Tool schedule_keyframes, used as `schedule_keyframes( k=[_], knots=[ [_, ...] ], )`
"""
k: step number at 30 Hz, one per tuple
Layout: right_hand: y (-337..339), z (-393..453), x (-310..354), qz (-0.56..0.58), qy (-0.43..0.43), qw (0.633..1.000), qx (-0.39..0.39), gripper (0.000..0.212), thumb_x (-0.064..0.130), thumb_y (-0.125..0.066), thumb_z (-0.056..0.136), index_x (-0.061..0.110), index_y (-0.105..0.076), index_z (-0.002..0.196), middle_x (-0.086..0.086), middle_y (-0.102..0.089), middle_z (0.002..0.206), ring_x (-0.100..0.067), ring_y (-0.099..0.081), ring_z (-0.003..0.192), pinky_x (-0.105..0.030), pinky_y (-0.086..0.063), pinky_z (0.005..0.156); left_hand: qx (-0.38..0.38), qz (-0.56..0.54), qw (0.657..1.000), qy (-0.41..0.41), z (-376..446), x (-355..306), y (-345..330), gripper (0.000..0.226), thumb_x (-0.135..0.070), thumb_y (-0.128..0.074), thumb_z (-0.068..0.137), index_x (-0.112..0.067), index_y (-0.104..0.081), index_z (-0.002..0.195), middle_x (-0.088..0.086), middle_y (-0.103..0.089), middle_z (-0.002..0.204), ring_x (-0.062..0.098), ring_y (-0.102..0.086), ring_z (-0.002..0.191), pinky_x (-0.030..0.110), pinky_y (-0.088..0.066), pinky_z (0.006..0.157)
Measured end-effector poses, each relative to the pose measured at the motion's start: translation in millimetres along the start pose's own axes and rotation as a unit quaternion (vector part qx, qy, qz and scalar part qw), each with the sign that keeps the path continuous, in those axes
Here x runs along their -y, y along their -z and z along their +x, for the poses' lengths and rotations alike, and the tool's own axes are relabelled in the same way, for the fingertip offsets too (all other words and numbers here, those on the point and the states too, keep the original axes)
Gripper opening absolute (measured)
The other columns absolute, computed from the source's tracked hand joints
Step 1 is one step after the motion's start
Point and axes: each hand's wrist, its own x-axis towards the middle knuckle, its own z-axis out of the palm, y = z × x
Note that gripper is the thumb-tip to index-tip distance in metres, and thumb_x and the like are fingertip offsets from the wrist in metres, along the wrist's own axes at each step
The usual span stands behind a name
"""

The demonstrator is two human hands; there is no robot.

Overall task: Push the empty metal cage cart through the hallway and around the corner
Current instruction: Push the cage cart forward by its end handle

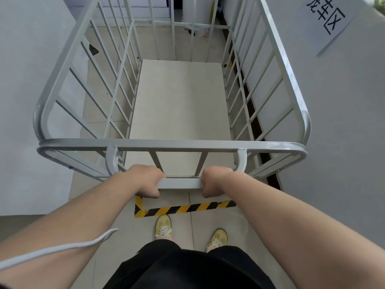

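A white metal cage cart (173,143) fills the middle of the view, with barred sides and a bare pale floor panel (179,101) with nothing on it. Its horizontal push handle (180,183) sits at the near end. My left hand (145,180) grips the handle's left end and my right hand (215,181) grips its right end, fingers curled round the bar. The cart points straight ahead down a narrow passage.
White walls close in on both sides; the right wall (333,101) carries a paper sign (327,19). Yellow-black hazard tape (183,208) marks the tiled floor under the handle. A dark scrap (93,50) and some debris (198,31) lie ahead. A white cable (62,250) crosses my left forearm.
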Motion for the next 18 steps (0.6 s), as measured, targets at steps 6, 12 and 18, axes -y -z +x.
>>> schedule_keyframes(
  k=[6,12,18],
  knots=[
    [-7,-13,-53,-0.025,-0.002,1.000,0.009,0.019,0.022,-0.056,0.084,0.015,-0.053,0.102,0.002,-0.049,0.076,-0.019,-0.053,0.074,-0.026,-0.044,0.063,0.007,-0.011,1.000,-0.001,19,-51,1,0.008,-0.026,-0.056,0.078,-0.025,-0.051,0.084,-0.003,-0.058,0.087,0.020,-0.056,0.080,0.028,-0.042,0.062],
    [-17,-21,-100,-0.038,0.005,0.999,0.012,0.015,0.021,-0.057,0.084,0.015,-0.051,0.096,0.001,-0.050,0.076,-0.018,-0.052,0.071,-0.023,-0.041,0.054,0.010,-0.026,1.000,-0.004,33,-97,2,0.011,-0.027,-0.057,0.077,-0.024,-0.054,0.088,0.002,-0.065,0.092,0.022,-0.062,0.086,0.028,-0.043,0.060],
    [-29,-28,-131,-0.028,0.013,0.999,0.017,0.021,0.022,-0.059,0.084,0.015,-0.053,0.103,0.000,-0.052,0.081,-0.018,-0.054,0.075,-0.024,-0.045,0.061,0.007,-0.043,0.999,0.004,39,-130,-3,0.012,-0.026,-0.057,0.078,-0.027,-0.048,0.086,-0.003,-0.056,0.081,0.020,-0.055,0.079,0.028,-0.043,0.062]
  ],
)
